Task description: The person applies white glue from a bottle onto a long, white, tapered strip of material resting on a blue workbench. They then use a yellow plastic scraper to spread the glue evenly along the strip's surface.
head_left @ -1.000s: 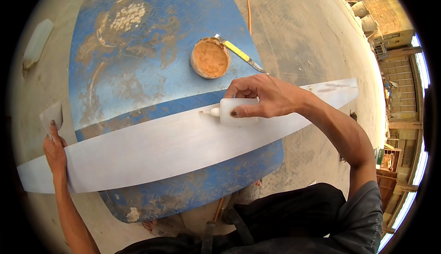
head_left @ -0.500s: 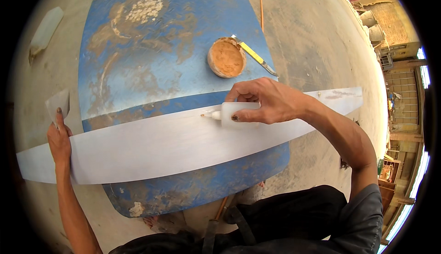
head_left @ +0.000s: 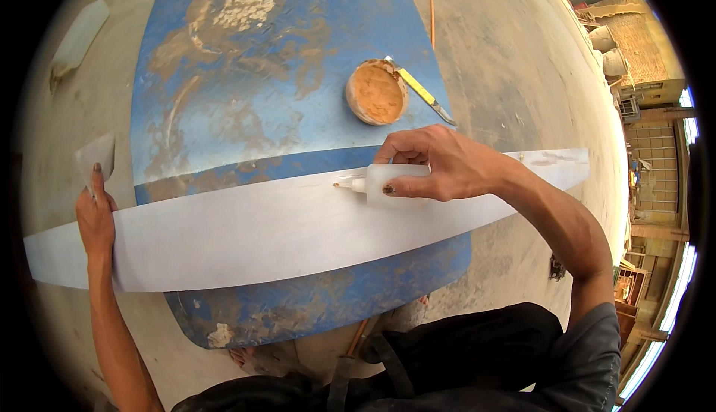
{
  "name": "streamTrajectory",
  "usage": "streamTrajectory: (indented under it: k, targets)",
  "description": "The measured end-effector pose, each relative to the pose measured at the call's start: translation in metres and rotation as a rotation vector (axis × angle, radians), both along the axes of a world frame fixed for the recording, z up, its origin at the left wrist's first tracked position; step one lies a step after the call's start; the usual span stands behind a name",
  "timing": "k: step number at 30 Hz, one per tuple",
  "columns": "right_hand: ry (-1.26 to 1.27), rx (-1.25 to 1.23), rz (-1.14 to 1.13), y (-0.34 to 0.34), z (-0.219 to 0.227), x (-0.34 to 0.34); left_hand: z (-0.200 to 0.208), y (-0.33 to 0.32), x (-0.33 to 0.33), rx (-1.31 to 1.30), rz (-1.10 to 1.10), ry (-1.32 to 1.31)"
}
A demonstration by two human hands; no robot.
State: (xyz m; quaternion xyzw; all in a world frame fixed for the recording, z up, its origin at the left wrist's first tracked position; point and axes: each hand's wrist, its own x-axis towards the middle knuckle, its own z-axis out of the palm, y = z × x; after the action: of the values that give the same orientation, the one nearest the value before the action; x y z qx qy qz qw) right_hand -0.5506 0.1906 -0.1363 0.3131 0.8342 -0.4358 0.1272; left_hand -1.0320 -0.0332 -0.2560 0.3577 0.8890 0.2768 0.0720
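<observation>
A long white board (head_left: 224,234) with tapering ends lies across a blue surface. My right hand (head_left: 447,166) grips a small translucent white squeeze bottle (head_left: 388,197), tipped on its side. Its narrow nozzle points left, with a brownish tip at or just above the board near its far edge; contact is hard to tell. At the board's left end, my left hand (head_left: 97,214) pinches a thin pale grey-white sheet (head_left: 97,160) under the thumb. A bowl (head_left: 377,93) of orange-brown powder stands beyond the board. Beside it lies a yellow utility knife (head_left: 421,90).
The dirt-stained blue surface (head_left: 246,91) sits above a concrete floor (head_left: 507,76). A translucent white container (head_left: 80,35) lies on the floor at far left. An orange hose or cord (head_left: 431,9) runs past the far right. Pots (head_left: 613,61) stand at the right.
The whole view has shifted slightly, with the bowl and knife now a little further right. Both hands keep their holds; the bottle stays at about the same spot on the board.
</observation>
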Motion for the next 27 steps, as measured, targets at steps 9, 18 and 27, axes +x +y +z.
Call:
streamTrajectory:
  k: [9,18,27]
  targets:
    - [-0.015,0.015,0.013,-0.003,0.006,-0.009,0.004,0.0,0.0,-0.024,0.002,-0.008]
    - [-0.088,0.029,-0.002,-0.003,0.01,-0.013,0.005,0.0,0.001,-0.021,-0.029,-0.031]
    - [0.028,0.074,0.048,-0.002,-0.002,-0.017,0.009,0.002,0.006,-0.015,-0.028,-0.036]
